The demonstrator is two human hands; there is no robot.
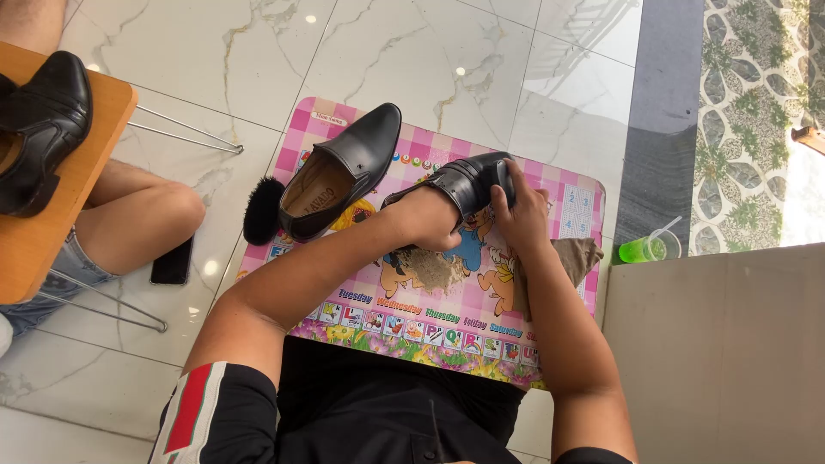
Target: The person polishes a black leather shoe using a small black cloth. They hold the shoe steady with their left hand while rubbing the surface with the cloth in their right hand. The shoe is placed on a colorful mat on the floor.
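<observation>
Shoe (464, 182), black leather with a strap across the upper, sits over the far middle of a pink chequered worktop (567, 215) printed with cartoon figures and coloured tiles. Left hand (423, 219) goes into the shoe opening from the near left; the fingers are hidden inside, so whether that grip is closed or spread cannot be told. Right hand (517, 216) lies against the right side of the shoe, fingers curled over the toe end, grip pressed onto the leather. A brown cloth (574, 258) shows just right of and partly under the right hand; whether the fingers pinch it cannot be told.

Second black shoe (342, 172) rests on the far left part of the worktop, opening up, tan lining visible, toe pointing far right. It is close to the held shoe but not clearly touching it. Black brush (260, 210) with dark bristles lies at the left edge of the worktop, just beside the heel of that second shoe.

Floor (412, 60) is pale marble tile. Dark phone (171, 262) lies flat on the floor to the left of the worktop. Another person's bare knee (142, 219) is beside it, under an orange wooden seat (51, 215) on a wire frame; a third black shoe (39, 129) stands on that seat. Clear plastic cup (649, 247) with green drink and a straw stands on the floor at right, well apart from the hands.
</observation>
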